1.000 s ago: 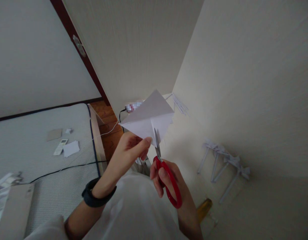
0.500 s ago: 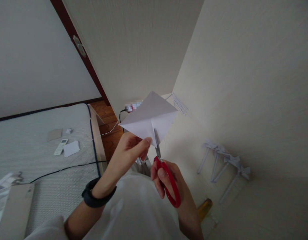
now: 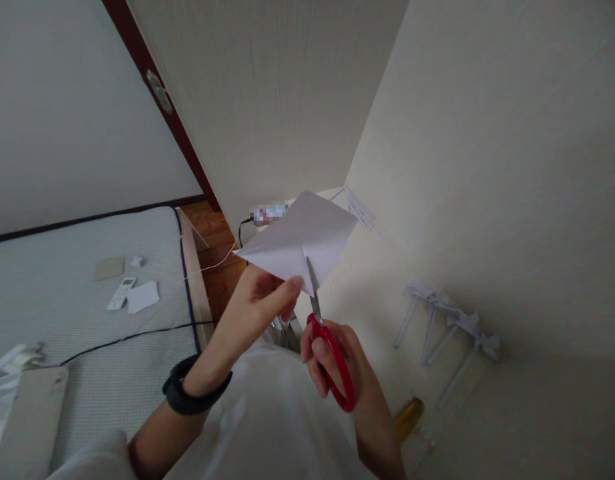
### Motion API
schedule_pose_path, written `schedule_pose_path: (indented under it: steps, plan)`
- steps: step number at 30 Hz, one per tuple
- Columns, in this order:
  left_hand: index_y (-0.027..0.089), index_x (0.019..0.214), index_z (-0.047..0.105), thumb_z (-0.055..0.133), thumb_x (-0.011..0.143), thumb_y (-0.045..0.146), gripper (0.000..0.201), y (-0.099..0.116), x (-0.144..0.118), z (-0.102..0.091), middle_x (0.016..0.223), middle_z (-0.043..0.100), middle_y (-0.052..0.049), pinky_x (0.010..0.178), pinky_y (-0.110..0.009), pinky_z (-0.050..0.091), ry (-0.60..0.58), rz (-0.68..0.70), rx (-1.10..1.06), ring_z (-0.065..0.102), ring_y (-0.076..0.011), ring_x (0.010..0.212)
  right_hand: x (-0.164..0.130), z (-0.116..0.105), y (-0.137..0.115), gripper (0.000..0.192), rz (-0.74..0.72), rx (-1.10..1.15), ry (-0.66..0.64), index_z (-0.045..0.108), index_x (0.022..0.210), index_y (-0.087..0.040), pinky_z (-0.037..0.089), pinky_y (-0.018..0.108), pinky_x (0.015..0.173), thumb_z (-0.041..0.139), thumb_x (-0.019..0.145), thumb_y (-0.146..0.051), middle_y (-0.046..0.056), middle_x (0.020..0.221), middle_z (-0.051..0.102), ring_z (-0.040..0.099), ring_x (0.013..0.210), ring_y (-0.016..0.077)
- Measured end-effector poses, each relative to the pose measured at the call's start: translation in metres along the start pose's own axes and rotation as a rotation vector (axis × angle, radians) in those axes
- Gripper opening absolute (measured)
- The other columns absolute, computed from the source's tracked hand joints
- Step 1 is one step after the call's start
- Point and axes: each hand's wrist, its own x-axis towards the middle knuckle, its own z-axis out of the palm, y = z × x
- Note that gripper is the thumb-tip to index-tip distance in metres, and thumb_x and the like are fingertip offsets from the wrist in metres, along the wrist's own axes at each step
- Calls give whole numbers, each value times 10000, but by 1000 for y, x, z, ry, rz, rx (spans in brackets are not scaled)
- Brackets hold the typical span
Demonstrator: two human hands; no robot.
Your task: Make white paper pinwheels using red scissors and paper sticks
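Observation:
My left hand [image 3: 257, 303] pinches the lower edge of a folded white paper [image 3: 300, 239], a kite-like shape held up in front of me. A black band sits on that wrist. My right hand [image 3: 337, 363] grips red-handled scissors [image 3: 330, 353], fingers through the loops. The metal blades point up and lie against the paper's lower edge, just right of my left thumb.
Folded white paper sticks [image 3: 447, 333] hang taped on the cream wall at right, with thin paper strips [image 3: 360, 208] farther off. A grey mat [image 3: 87, 300] at left carries a remote [image 3: 120, 293], paper pieces and a black cable. An amber bottle [image 3: 407, 417] stands low by the wall.
The paper has tilted and flattened a little, its top corner sinking and its right corner swinging out. The scissors have edged slightly upward into the paper's lower edge.

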Motion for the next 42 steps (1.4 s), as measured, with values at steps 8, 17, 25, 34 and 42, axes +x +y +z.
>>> schedule_pose_path:
  steps: [8, 17, 25, 34, 42]
  plan:
    - [211, 599, 479, 577, 836, 225, 256, 1, -2, 3, 436, 418, 73, 391, -203, 329, 166, 41, -44, 409, -75, 379, -2, -2, 6, 486, -59, 3, -13, 569, 678, -185, 274, 210, 382, 643, 781, -654, -90, 421, 415, 322, 344, 56]
    - [204, 664, 548, 606, 851, 259, 203, -5, -2, 0, 469, 450, 72, 383, -193, 347, 123, 75, -51, 418, -74, 383, 2, -2, 13, 479, -7, -75, 100, 540, 668, -204, 295, 243, 457, 682, 736, -656, -49, 550, 460, 375, 484, 101]
    - [171, 617, 624, 624, 808, 228, 200, 7, -4, 1, 474, 604, 19, 388, -187, 405, -97, 47, 156, 553, -109, 409, -3, -3, 16, 651, -289, -309, 86, 521, 829, -240, 366, 308, 561, 358, 778, -869, 19, 732, 534, 432, 596, 164]
    - [174, 628, 603, 590, 863, 297, 265, -2, -2, 1, 430, 627, 6, 386, -177, 448, -189, -41, 103, 608, -126, 372, -1, -3, 13, 634, -263, -301, 30, 538, 859, -228, 407, 316, 567, 331, 830, -826, 37, 735, 572, 478, 606, 175]
    - [184, 662, 556, 560, 851, 339, 244, -1, -2, 5, 408, 604, -1, 373, -217, 455, -192, -174, 3, 610, -165, 338, -2, 4, 16, 592, -224, -214, 112, 435, 681, -240, 334, 316, 544, 359, 845, -804, 3, 625, 486, 427, 541, 152]
